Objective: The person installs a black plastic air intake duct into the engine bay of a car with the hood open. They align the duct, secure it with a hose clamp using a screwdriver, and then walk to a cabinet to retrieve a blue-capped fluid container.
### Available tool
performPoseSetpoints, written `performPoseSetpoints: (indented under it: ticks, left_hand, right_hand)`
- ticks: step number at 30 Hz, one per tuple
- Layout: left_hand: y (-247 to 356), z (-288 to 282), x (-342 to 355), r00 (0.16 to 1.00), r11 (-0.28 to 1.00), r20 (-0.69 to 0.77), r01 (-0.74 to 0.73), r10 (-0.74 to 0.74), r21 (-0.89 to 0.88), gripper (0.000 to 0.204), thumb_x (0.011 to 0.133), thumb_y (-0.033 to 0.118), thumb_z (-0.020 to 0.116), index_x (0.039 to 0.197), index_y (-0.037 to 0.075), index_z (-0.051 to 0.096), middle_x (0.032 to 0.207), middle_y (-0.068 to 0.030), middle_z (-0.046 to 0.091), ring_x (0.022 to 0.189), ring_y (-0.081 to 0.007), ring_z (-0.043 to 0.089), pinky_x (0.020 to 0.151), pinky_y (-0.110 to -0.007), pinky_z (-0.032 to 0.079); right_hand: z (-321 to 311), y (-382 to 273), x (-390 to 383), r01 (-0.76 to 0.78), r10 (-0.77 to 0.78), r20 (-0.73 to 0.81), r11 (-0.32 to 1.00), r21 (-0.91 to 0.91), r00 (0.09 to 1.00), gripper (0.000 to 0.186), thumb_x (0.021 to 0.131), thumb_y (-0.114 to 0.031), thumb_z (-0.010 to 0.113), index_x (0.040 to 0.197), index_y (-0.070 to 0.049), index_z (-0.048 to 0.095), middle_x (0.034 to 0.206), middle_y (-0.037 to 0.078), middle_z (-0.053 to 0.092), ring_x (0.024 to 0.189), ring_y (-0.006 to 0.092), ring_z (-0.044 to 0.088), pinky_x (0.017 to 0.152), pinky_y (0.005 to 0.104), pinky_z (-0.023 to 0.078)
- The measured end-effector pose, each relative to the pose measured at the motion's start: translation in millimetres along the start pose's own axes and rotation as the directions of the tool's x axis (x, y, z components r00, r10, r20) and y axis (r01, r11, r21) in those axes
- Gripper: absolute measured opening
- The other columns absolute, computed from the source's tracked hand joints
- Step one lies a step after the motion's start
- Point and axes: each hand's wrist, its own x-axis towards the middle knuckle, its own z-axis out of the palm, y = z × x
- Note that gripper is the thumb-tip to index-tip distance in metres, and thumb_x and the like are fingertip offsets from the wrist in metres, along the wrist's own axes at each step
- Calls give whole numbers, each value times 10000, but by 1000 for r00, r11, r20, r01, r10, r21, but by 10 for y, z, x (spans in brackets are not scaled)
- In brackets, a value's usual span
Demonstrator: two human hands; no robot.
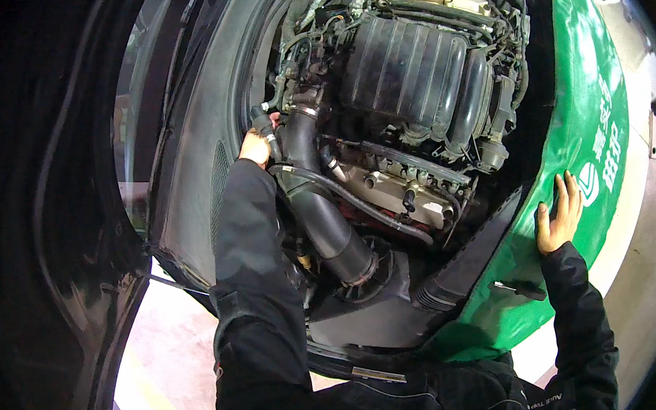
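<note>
My left hand (256,147) reaches into the far left of the engine bay. Its fingers close around a black hose end (263,123) with a light band, partly hiding it. Right beside it runs the thick black air intake pipe (303,147), and a thinner black hose (350,197) curves away below the hand toward the right. My right hand (561,213) lies flat on the green fender cover (579,120), fingers stretched out and holding nothing. Nearer to me on that cover rests a small tool (518,290) with a black handle and a metal end.
The black ribbed engine cover (403,68) fills the middle of the bay. In front of it a metallic valve cover (396,192) is exposed. A black air box (368,321) sits at the near edge. The raised hood (45,227) borders the left.
</note>
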Motion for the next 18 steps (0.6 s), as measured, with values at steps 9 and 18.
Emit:
performPoseSetpoints:
  ticks: [9, 18]
  left_hand:
    - [93, 193, 73, 940, 993, -339, 63, -25, 100, 428, 955, 361, 766, 1203, 14, 723, 1138, -69, 740, 1016, -186, 661, 922, -330, 480]
    - [97, 206, 56, 980, 985, -198, -58, 26, -160, 364, 929, 94, 774, 1276, 29, 685, 1187, -82, 725, 1066, -193, 651, 961, -340, 482]
  right_hand:
    - [20, 3, -12, -19, 20, 20, 1000, -22, 1000, 644, 930, -348, 583, 1489, -40, 496, 1570, 228, 425, 1479, 417, 358, 1211, 566, 216]
    - [26, 20, -8, -1, 1, 5, 1000, -8, 1000, 646, 924, -334, 589, 1490, -36, 495, 1572, 231, 422, 1473, 432, 361, 1208, 570, 221]
